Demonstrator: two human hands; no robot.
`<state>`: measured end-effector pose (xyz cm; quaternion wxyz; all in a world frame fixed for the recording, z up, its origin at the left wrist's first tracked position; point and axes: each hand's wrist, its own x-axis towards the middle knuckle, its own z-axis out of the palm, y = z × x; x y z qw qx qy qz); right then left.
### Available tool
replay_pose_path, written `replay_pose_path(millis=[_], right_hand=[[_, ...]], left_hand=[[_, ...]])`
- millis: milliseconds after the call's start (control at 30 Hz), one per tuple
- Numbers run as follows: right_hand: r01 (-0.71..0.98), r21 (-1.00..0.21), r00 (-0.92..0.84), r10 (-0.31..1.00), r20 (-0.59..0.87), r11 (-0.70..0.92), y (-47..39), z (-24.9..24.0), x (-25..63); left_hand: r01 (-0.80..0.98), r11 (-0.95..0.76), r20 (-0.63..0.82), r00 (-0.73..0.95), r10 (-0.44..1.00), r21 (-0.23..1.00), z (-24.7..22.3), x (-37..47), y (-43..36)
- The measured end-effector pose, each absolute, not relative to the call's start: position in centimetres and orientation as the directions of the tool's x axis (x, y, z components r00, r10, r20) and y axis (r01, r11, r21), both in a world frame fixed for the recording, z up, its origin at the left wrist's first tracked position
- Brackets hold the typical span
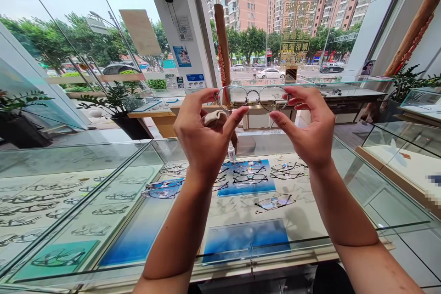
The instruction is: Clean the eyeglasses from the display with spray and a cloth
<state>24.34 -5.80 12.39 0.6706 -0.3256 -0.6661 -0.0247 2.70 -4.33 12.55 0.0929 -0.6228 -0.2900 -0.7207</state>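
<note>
A pair of round, thin-rimmed glasses [253, 97] is held up level in front of me, above the display case. My left hand [206, 128] pinches its left end between thumb and fingers, and a bunched pale cloth [215, 118] is tucked in the same palm. At the other end, the fingers of my right hand [308, 124] close on the right side of the frame, with the thumb below the lens. Beneath my hands, several glasses [250, 178] lie in rows on a blue mat [270, 187], and a single pair [275, 202] sits nearer me.
The glass display case [310, 241] spans the front, with more glasses under glass at the left. A small spray bottle [231, 151] stands behind the rows. Farther back are another counter [351, 96], potted plants [119, 101] and large windows onto a street.
</note>
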Motion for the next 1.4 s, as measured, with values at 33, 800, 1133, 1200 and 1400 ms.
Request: replay_pose_path(millis=[33,800,1133,1200,1400], right_hand=[[0.470,-0.401,0.112,0.398,0.911,0.787,-5.7,12.4,24.5],[0.505,-0.344,0.115,0.333,0.936,0.792,-4.3,12.2,25.9],[0.537,-0.347,0.155,0.315,0.936,0.769,-4.4,12.0,25.5],[0.553,-0.326,0.158,0.288,0.945,0.767,-4.5,12.0,25.4],[0.589,-0.288,0.153,0.246,0.957,0.755,-4.9,12.0,25.2]], left_hand=[[0.502,-0.811,0.953,-0.187,0.236,0.300,12.6,2.6,-4.3],[0.621,-0.742,0.967,-0.143,0.210,0.253,12.7,3.0,-4.7],[0.539,-0.750,0.923,-0.193,0.333,0.383,12.3,3.3,-4.1],[0.518,-0.745,0.906,-0.197,0.374,0.420,12.4,3.3,-4.0],[0.463,-0.744,0.874,-0.201,0.441,0.482,12.5,3.3,-3.6]])
